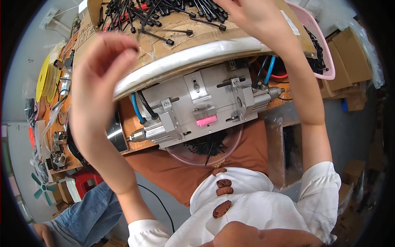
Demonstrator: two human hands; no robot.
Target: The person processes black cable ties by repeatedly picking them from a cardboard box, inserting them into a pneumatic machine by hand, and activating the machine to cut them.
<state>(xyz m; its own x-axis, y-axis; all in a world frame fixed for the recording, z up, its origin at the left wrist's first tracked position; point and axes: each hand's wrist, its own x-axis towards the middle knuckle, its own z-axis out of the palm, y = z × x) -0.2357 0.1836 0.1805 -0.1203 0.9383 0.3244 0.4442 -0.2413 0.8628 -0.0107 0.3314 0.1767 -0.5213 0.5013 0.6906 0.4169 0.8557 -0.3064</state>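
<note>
My left hand [108, 55] is raised at the left end of the cardboard work surface [185, 43], its fingers curled and smeared by motion. Whether it holds anything is unclear. My right hand [261, 20] reaches over the right side of the cardboard, close to a pile of black rod-shaped parts with thicker ends [164, 14]; its fingertips run out of the picture at the top. Below the cardboard sits a metal fixture [222, 94] with a cylinder at each side and a small pink block [206, 120] at its middle front. Neither hand touches the fixture.
A clear bowl of black pieces [205, 150] rests on my lap under the fixture. A pink basket [327, 61] with black parts stands at the right. Blue air hoses [137, 109] rise beside the fixture. A yellow spool [42, 78] and a seated person's jeans [92, 210] are at the left.
</note>
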